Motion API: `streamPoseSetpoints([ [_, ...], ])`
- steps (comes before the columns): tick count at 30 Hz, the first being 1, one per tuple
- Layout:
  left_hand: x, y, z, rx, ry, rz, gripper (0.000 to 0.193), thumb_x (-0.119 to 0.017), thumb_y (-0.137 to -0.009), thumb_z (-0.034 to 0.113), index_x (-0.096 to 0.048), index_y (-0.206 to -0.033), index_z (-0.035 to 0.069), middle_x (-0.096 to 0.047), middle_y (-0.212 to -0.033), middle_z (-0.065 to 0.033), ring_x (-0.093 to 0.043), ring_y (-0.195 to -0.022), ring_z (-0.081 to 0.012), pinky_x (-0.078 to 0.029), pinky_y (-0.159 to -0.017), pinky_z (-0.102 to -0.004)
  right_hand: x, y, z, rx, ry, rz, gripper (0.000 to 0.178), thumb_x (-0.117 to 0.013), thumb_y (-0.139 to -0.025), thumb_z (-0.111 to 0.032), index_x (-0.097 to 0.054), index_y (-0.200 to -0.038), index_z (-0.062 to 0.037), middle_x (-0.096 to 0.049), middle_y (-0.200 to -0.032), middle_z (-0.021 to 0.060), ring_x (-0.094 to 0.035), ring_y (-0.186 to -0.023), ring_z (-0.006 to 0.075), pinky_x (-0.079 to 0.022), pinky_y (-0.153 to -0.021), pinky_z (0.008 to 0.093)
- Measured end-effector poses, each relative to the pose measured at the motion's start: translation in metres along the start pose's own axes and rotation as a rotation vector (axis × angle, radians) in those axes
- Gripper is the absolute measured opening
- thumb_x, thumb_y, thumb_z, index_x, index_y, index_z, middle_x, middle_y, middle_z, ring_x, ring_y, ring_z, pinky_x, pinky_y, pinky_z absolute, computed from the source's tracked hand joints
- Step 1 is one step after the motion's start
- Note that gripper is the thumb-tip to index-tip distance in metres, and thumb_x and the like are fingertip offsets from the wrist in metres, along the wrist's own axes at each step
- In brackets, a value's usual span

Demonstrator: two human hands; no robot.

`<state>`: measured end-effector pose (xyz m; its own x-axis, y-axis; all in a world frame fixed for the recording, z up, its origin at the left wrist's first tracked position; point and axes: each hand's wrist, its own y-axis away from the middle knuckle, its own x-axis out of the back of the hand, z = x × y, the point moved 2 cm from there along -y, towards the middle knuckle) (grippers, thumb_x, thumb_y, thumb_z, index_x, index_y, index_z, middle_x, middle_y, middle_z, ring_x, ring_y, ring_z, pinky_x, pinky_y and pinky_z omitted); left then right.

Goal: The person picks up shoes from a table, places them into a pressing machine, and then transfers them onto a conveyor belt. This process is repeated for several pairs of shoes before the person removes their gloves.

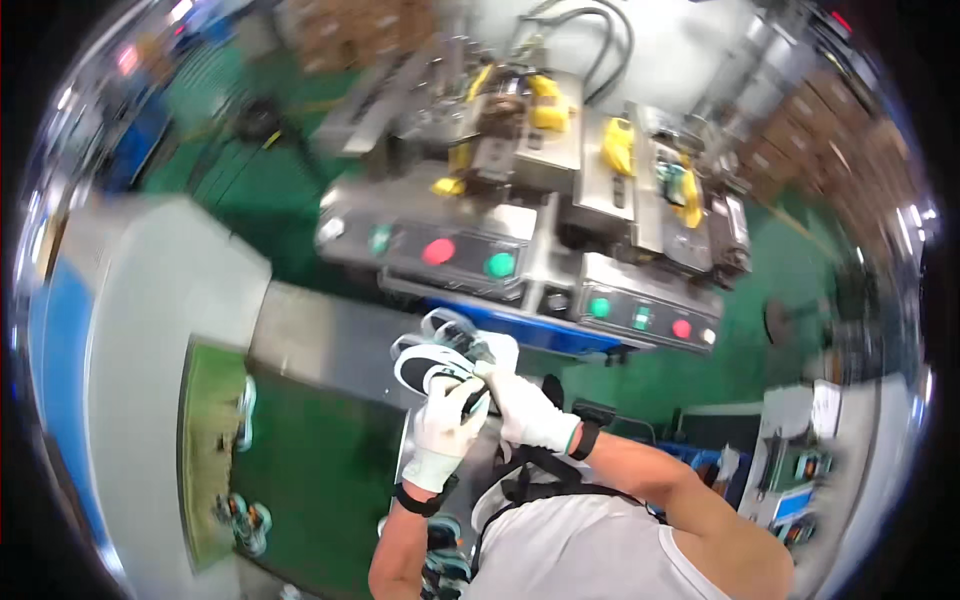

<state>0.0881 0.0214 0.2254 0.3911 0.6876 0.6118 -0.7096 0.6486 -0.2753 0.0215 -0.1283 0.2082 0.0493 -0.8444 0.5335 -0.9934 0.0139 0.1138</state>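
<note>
Both my hands wear white gloves and meet in front of my body. My left hand (442,430) has its fingers closed on the near end of a black-and-white sneaker (428,368) with a thick white sole. Beside it, my right hand (522,408) is bent in close, fingers curled against the same end of the shoe. Motion blur and the gloves hide exactly where its fingertips lie. Just beyond, a second sneaker (455,332), greyish with a pale sole, lies against the first. Both are above a grey metal surface.
Ahead stands a metal machine with red buttons (438,251), green buttons (500,264) and yellow parts (619,146). At left, a white machine housing (165,290) has a green-lit opening with shoes (245,522). More shoes (445,560) sit beside my left forearm. Cartons (810,130) are stacked far right.
</note>
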Motion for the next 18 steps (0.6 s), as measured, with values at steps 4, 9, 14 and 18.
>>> streamPoseSetpoints([
  [4,-0.059,-0.117,0.126,-0.371,0.242,-0.128,0.046,-0.071,-0.082,-0.003,-0.058,-0.125,-0.003,-0.056,-0.125,-0.0217,-0.063,-0.107,-0.0323,-0.052,-0.09,-0.0379,0.128,0.081,0.055,-0.377,-0.245,0.298,0.055,-0.079,-0.083,-0.026,-0.054,-0.122,0.0028,-0.065,-0.102,0.017,-0.065,-0.088,0.0227,-0.053,-0.084,0.0361],
  [9,-0.173,-0.221,0.211,-0.377,0.499,-0.142,0.042,-0.054,-0.097,0.0,-0.048,-0.138,-0.002,-0.053,-0.135,-0.0192,-0.056,-0.124,-0.0279,-0.045,-0.106,-0.0387,0.197,0.205,0.1,-0.276,-0.996,0.816,0.052,-0.078,-0.085,-0.023,-0.058,-0.12,0.0096,-0.067,-0.1,0.0068,-0.062,-0.089,0.0111,-0.053,-0.077,0.0285],
  [14,-0.359,-0.336,0.207,-0.206,0.154,-0.352,0.059,-0.053,-0.1,0.029,-0.036,-0.146,-0.004,-0.047,-0.141,-0.0279,-0.048,-0.131,-0.0396,-0.038,-0.111,-0.0428,0.227,0.276,0.128,-0.312,-1.159,1.113,0.036,-0.069,-0.085,-0.015,-0.064,-0.112,0.0084,-0.068,-0.101,0.0069,-0.063,-0.088,0.0117,-0.051,-0.078,0.0282],
  [18,-0.496,-0.411,0.185,-0.054,0.011,-0.391,0.075,-0.056,-0.093,0.027,-0.025,-0.143,-0.019,-0.041,-0.139,-0.041,-0.05,-0.123,-0.0504,-0.042,-0.106,-0.0461,0.21,0.319,0.168,-0.406,-1.15,1.295,0.039,-0.07,-0.083,-0.015,-0.064,-0.115,0.006,-0.068,-0.106,0.0056,-0.062,-0.092,0.011,-0.051,-0.081,0.0292],
])
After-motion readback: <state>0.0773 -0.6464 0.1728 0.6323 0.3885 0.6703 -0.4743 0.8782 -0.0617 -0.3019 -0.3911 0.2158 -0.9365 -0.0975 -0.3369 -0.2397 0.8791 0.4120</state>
